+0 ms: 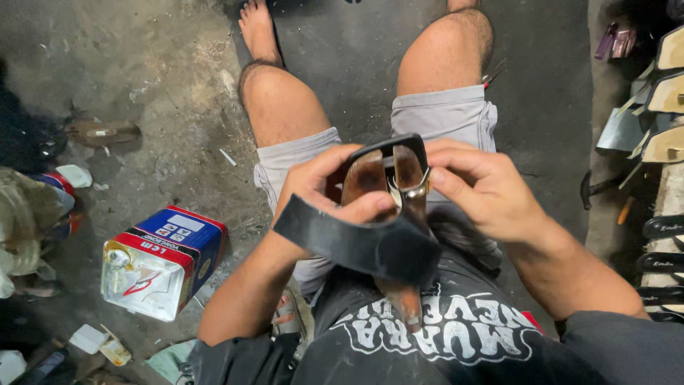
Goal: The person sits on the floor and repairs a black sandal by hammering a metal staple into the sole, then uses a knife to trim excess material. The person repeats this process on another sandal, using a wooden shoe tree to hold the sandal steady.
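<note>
1. Left hand point(320, 189) is clamped on the sandal point(367, 178): fingers curl round its far side and the thumb presses across the top of the broad black strap point(356, 246). The sandal sits over the lap between the knees, brown insole up, heel end towards the chest.
2. Right hand point(484, 189) has thumb and fingertips pinched together on the metal buckle point(413, 191), at the right side of the thin black loop over the toe end.
3. Step in hand, my read: working the buckle end of the thin strap, with the left hand as a steady clamp. The broad strap hangs loose at its left end and does not look fastened.
4. Next move calls for a firm left-hand hold so the sandal does not twist, and a fine fingertip grip on the small buckle. Whether a strap end is already threaded is hidden by the fingers.
5. Counts, left to right:
   - one square tin can point(162, 260), lying on its side on the floor, well apart from the hands
   - two hands
   - one sandal, one broad strap, one buckle
   - at least three pale soles point(666, 93) stacked at the right edge
   - at least three dark soles point(662, 227) below them, partly cut off by the frame
</note>
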